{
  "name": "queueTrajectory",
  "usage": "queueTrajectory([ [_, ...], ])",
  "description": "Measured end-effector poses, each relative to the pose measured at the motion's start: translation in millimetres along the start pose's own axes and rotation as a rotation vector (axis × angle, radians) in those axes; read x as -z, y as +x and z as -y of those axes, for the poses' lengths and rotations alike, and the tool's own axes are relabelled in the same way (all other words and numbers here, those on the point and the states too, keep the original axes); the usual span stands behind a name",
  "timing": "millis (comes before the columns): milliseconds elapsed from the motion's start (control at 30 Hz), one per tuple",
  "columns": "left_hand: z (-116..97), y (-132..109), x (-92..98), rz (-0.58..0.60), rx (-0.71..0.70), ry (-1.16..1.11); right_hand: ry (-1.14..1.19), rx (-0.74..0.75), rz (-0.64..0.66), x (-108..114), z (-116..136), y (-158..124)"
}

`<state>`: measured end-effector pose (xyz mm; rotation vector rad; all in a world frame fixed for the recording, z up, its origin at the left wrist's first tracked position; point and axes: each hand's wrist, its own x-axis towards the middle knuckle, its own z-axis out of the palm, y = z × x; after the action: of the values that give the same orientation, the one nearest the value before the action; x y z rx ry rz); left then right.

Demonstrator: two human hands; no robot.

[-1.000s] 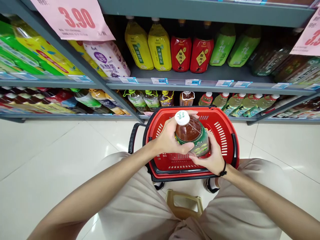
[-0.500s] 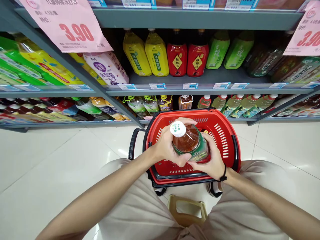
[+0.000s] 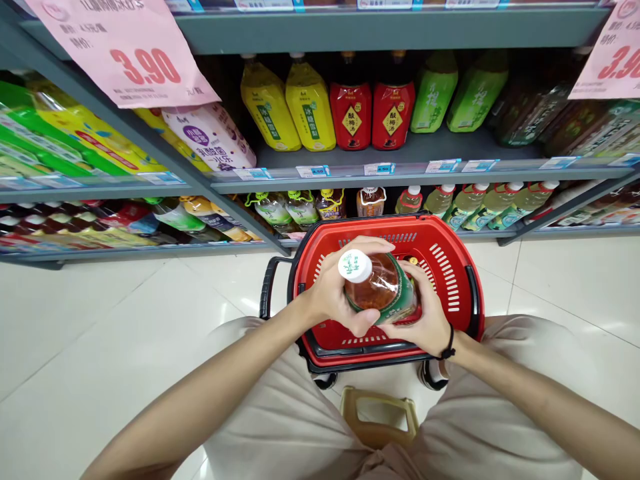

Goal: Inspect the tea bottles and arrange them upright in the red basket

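Both my hands hold one bottle of brown tea (image 3: pixel 379 288) with a white cap and a green label, above a red shopping basket (image 3: pixel 450 280) on the floor. My left hand (image 3: pixel 334 293) wraps the bottle's upper part, thumb under it and fingers over the far side. My right hand (image 3: pixel 426 320) cups the label end from the right; a black band sits on that wrist. The bottle is tilted, its cap toward me and to the left.
Grey shelves (image 3: pixel 380 167) in front carry yellow, red and green drink bottles, with smaller bottles on the lowest shelf behind the basket. Pink price signs hang at top left (image 3: pixel 125 57) and top right. I sit on a low stool (image 3: pixel 377 417) on white floor tiles.
The bottle has tipped further, its cap swinging left and down toward me. Both hands have stayed closed on it over the basket. The view has shifted slightly.
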<state>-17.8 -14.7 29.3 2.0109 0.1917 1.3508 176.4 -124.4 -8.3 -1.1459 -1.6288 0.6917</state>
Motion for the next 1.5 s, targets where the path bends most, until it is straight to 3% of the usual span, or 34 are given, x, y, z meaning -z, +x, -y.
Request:
queueTrajectory([
  [333,-0.7,-0.2,1.6,-0.013,0.092,0.013,0.056,-0.122,0.005,-0.9,-0.8,-1.1],
  [600,9.9,-7.8,0.3,-0.108,0.437,-0.093,0.209,-0.309,-0.007,0.7,-0.4,0.2],
  [867,11.1,0.0,8.8,-0.011,0.589,-0.124,0.424,-0.541,-0.04,3.7,-6.5,1.9],
  [1100,12.5,-5.5,7.5,0.029,0.591,0.032,0.751,-0.804,-0.029,7.5,4.7,9.7],
  [1500,12.0,-7.4,4.3,-0.006,0.644,0.033,0.867,-0.882,0.15,10.5,13.8,13.8],
])
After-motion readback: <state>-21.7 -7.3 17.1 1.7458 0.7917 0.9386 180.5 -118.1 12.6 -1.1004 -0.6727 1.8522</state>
